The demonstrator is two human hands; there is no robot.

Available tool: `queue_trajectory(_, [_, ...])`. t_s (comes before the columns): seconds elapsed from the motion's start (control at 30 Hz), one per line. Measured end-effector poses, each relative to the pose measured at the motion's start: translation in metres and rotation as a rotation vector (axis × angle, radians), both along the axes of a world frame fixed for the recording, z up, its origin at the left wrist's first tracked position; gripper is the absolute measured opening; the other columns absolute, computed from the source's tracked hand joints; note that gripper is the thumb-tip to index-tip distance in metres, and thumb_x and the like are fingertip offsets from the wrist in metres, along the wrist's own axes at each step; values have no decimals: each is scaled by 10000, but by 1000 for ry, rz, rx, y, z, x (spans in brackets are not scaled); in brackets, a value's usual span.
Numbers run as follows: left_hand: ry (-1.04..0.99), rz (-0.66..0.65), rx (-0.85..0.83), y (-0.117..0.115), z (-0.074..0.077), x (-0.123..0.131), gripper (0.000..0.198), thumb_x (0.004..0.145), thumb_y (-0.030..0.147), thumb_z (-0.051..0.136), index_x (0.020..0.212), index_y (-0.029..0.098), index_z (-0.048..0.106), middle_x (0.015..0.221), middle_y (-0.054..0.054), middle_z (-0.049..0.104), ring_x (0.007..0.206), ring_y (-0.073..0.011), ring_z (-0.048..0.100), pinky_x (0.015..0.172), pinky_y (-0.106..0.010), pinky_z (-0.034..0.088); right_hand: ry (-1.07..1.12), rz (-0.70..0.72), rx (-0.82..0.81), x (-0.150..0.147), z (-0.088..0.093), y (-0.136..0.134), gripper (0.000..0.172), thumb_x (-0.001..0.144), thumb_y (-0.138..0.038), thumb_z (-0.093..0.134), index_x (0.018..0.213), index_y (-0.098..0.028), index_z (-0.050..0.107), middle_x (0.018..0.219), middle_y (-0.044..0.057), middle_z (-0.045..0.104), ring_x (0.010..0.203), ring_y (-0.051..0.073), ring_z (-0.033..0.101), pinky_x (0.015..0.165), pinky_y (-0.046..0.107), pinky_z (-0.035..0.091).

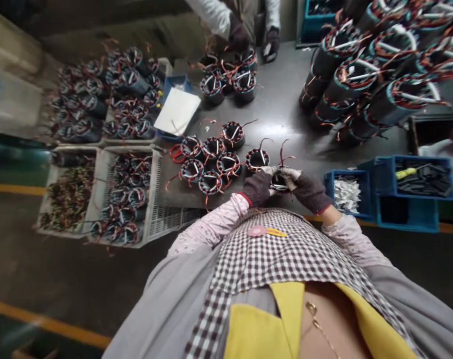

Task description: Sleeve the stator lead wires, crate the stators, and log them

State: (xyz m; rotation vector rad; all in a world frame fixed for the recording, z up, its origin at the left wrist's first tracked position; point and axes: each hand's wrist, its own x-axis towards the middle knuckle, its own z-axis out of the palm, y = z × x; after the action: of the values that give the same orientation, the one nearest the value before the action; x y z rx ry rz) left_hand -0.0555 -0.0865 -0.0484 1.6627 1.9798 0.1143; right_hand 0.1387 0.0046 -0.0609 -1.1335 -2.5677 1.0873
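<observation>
Both my gloved hands meet over one wound motor stator (279,183) at the near edge of the dark table (286,114). My left hand (259,185) is curled round its left side. On its right side my right hand (308,190) grips it, fingers pinched at the top windings. The stator is mostly hidden between the gloves. Another stator (257,159) stands just beyond my hands, and a cluster of several stators (210,162) with copper wire leads stands to the left.
Blue bins (413,192) with small parts sit at the right. A stack of larger stators (368,75) fills the far right. White crates (125,194) of stators stand left. A co-worker's gloved hands (249,40) handle stators across the table.
</observation>
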Motion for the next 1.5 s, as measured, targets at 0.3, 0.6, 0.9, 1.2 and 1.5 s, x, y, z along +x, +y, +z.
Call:
queue_trajectory(0.3, [-194,93,-117,-26,-5,-21,372,1109,218,664,1449,220,814,1419,-67,831,1313,-249,769,1186,-340,563,-481,682,432,-51,35,-13,466,1166,-209,421,1418,-99,797,1279,286,787,1248,365,647,967,450,419])
queue_trajectory(0.6, [-93,38,118,-30,2,-17,742,1001,321,869,1679,155,618,1623,-179,688,1441,-320,691,1243,-398,535,-36,93,-88,-23,9,2,321,1049,-269,544,1152,-146,822,1145,203,830,1009,278,743,920,409,574])
queue_trajectory(0.9, [137,-281,-8,10,6,-7,340,1135,316,675,1424,185,795,1315,-160,821,1261,-319,778,999,-373,589,287,-240,-392,-9,-30,4,399,950,-399,632,1257,-195,783,1222,143,847,1099,288,795,1062,505,666])
queue_trajectory(1.2, [198,-477,-92,19,20,2,354,1158,312,601,1380,143,820,1246,-218,829,1185,-375,802,867,-414,576,320,-251,-414,-12,-44,3,436,914,-375,694,1317,-212,736,1211,129,848,1139,304,801,1089,552,661])
queue_trajectory(1.5, [169,-427,-22,9,25,-22,577,1083,409,760,1576,120,678,1565,-202,711,1412,-331,714,1128,-378,573,354,-313,-390,-14,-45,-1,363,902,-314,720,1243,-201,775,1257,119,853,1172,299,791,1158,563,625])
